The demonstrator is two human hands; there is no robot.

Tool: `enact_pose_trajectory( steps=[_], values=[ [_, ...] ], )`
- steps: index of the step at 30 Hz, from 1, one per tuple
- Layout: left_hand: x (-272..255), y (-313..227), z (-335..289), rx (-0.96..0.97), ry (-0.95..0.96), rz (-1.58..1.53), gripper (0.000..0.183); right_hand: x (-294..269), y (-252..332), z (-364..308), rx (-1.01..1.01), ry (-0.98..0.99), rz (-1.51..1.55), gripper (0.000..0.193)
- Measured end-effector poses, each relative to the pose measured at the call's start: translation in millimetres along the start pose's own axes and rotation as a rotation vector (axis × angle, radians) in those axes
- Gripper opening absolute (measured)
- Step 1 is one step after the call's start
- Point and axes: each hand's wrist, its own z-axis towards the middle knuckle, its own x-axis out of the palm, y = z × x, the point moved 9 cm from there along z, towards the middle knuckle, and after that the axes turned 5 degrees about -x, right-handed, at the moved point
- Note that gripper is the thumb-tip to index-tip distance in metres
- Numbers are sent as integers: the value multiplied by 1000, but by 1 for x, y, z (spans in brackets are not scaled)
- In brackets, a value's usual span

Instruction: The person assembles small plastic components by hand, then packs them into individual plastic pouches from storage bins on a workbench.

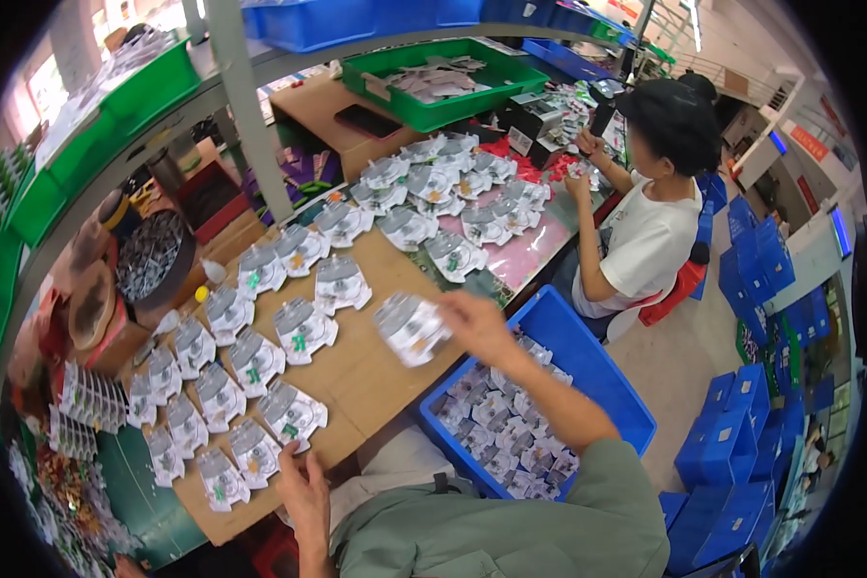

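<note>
The right hand (477, 328) pinches a clear-fronted blister pack (409, 332) above cardboard (361, 400), seemingly mid-layout; next probably calls for flat lowering (left hand (306, 491): grip I cannot tell).

bright windows (46, 91); pale floor (689, 352); lit ceiling tube (695, 23); grey shelf post (249, 111)

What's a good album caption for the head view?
Right hand holding a gray-white package near rows of others on brown cardboard, blue bin of packages alongside, co-worker seated beyond.
</note>
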Motion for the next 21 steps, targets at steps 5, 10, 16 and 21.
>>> enact_pose_trajectory(
  steps=[5,10,16,21],
  values=[
    [3,18,1,-81,-23,-128,17,-161,-83,86,-48,-345,-436,20],
    [7,24,0,-122,-71,-163,14,-226,-183,164,143,-511,-734,20],
    [13,27,-2,-119,-96,-298,12,-245,-238,185,219,-466,-774,25],
    [14,11,-6,5,-70,-274,9,-216,-155,150,9,-527,-712,26]
  ],
)
